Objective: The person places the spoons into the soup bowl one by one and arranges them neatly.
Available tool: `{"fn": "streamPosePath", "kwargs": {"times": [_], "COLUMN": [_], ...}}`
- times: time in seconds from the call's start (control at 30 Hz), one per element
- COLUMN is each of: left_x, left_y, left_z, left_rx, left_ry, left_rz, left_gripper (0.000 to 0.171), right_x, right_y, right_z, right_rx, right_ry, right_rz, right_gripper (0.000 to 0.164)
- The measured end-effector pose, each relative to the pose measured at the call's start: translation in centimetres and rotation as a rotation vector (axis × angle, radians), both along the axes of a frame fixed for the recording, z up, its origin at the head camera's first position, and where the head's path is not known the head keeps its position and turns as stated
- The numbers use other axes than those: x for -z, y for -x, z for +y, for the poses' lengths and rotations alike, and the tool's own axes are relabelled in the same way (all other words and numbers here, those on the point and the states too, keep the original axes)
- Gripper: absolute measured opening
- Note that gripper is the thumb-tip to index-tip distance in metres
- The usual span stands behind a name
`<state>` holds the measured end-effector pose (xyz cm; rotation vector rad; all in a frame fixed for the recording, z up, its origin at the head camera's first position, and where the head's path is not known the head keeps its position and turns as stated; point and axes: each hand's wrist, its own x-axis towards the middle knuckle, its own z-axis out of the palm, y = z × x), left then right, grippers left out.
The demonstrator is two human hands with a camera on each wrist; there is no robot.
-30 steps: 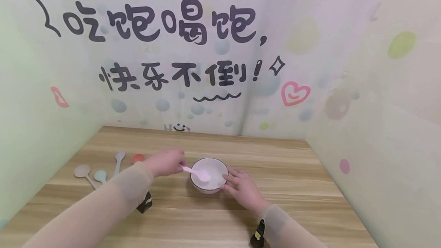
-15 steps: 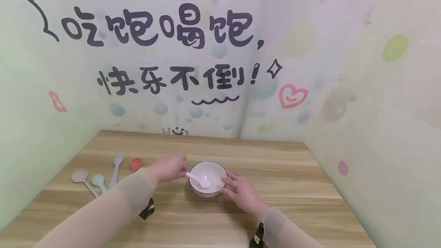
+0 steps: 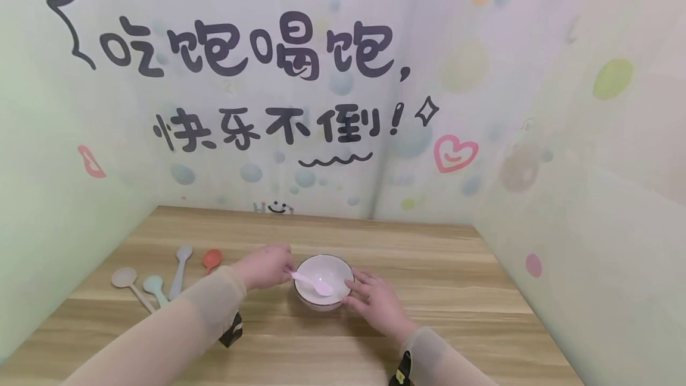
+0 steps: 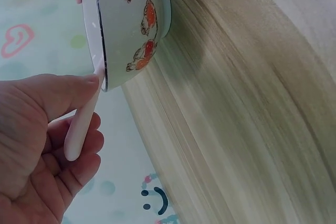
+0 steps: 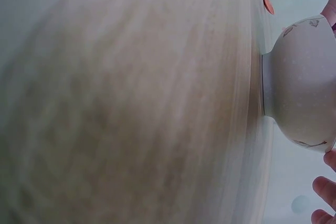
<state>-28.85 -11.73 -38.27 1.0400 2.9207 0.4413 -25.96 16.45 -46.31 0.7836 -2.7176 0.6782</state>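
My left hand (image 3: 268, 265) pinches the handle of a pale pink spoon (image 3: 319, 286) between thumb and fingers. In the left wrist view, the handle end of the spoon (image 4: 79, 135) sticks out below the thumb. The spoon's head lies inside a white bowl (image 3: 331, 270) with a dark rim, which stands upright on the table. Orange and brown plant drawings decorate the bowl's outside (image 4: 134, 30). At the bowl's right side, my right hand (image 3: 382, 302) touches it with spread, nearly straight fingers at the rim. Only fingertips of the right hand (image 5: 326, 187) show in the right wrist view.
Left of the bowl on the wooden table (image 3: 429, 267) lie a beige spoon (image 3: 124, 277), a mint spoon (image 3: 153, 285), a grey-blue spoon (image 3: 183, 253) and a red-orange spoon (image 3: 212, 258). The left sleeve covers some handles. A printed wall (image 3: 321, 195) closes the back.
The spoon's head has shifted slightly to the right and toward the near side within the bowl, with the left hand moving along. The right hand stays at the rim. The head view has shifted slightly.
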Motion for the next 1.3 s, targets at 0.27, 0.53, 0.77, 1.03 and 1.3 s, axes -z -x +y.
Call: {"fn": "streamPosePath", "kwargs": {"times": [0.27,0.53,0.77,1.03,1.3], "left_x": [0.9,1.6,1.7,1.7,2.0], "left_y": [0.2,0.6,0.6,0.5,0.5], "left_z": [0.2,0.3,0.7,0.9,0.9], "left_rx": [0.02,0.005,-0.03,-0.038,-0.025], "left_ry": [0.002,0.045,0.078,0.078,0.05], "left_rz": [0.064,0.14,0.206,0.222,0.211], "left_gripper": [0.005,0.007,0.006,0.007,0.006], "right_x": [0.3,0.3,0.2,0.2,0.2], "right_y": [0.0,0.0,-0.1,0.1,0.0], "right_z": [0.1,0.1,0.0,-0.1,-0.1], "right_rx": [0.0,-0.001,0.002,0.001,-0.005], "right_ry": [-0.006,-0.006,-0.012,-0.019,-0.009], "right_rz": [0.003,-0.004,-0.011,0.002,0.015], "right_gripper": [0.049,0.049,0.048,0.047,0.046]}}
